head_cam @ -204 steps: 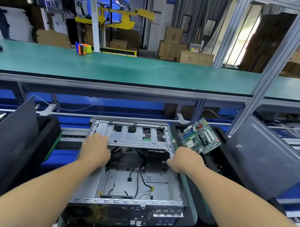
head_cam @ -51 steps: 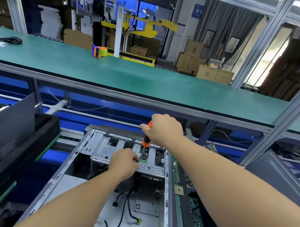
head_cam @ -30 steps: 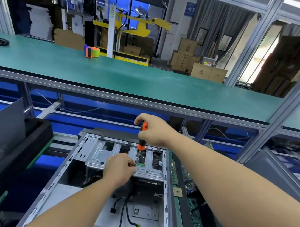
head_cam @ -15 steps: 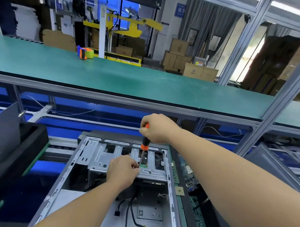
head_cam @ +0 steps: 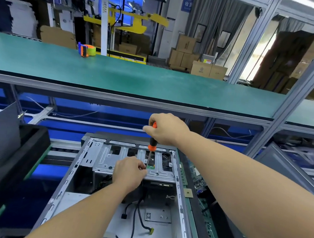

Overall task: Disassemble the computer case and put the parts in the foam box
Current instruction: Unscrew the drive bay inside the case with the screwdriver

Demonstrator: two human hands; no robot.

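Since half a second ago the hands have hardly shifted, the screwdriver [head_cam: 152, 143] staying upright over the drive cage [head_cam: 109, 158]. At the left stands a black foam box [head_cam: 31, 144]; the open computer case [head_cam: 161, 212] lies in the middle, where the left hand [head_cam: 129, 172], fingers curled, pinches the screwdriver's shaft near its tip. The right hand [head_cam: 167, 128] grips the orange handle above, and a motherboard [head_cam: 198, 181] lies just right of the case.

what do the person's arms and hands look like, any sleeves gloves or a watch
Both forearms are bare as far as the frame shows, with no sleeve edge in view. The left hand and the right hand wear no gloves. No watch, wristband or ring shows on either wrist or on the visible fingers, and no markings or cables are on the arms.
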